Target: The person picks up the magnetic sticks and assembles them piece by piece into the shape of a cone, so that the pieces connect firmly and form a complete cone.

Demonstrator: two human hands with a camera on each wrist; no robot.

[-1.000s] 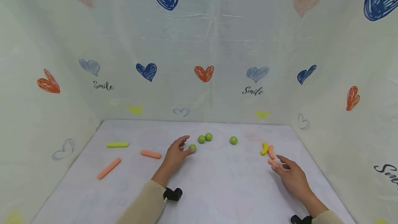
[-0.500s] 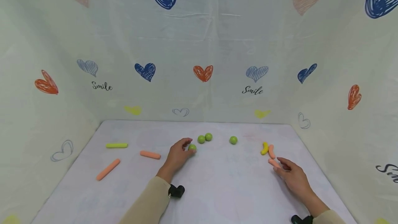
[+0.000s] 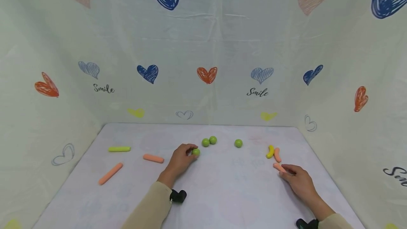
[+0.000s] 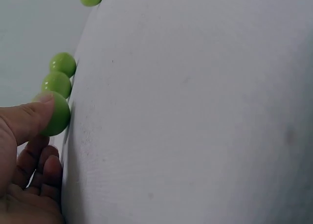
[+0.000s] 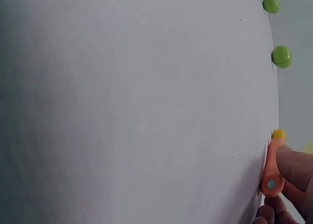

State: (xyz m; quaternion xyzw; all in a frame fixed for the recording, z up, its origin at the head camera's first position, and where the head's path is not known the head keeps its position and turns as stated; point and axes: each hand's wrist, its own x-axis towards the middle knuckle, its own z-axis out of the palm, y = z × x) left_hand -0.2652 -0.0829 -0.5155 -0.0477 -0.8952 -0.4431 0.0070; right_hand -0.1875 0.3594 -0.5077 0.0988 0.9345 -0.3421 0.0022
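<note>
In the head view the left hand [image 3: 180,160] pinches a green ball [image 3: 196,152] between thumb and fingers; the left wrist view shows the thumb against that ball [image 4: 59,115]. The right hand [image 3: 300,181] pinches the near end of a short orange piece [image 3: 278,167] at the table's right side. Seen from the right wrist, the thumb lies on an orange piece [image 5: 272,171] with a pale blue spot on its end. Just beyond are a curved orange piece [image 3: 277,154] and a curved yellow piece [image 3: 270,151], side by side.
Two green balls [image 3: 205,142] sit close together behind the left hand, and another [image 3: 238,143] stands to their right. At the left lie a yellow-green stick [image 3: 119,149] and two orange sticks [image 3: 153,158], [image 3: 110,173]. A heart-printed curtain surrounds the white table [image 3: 222,193].
Both hands' fingers have closed in, the left around the green ball and the right around the near orange piece. The other pieces have kept their places on the table.
</note>
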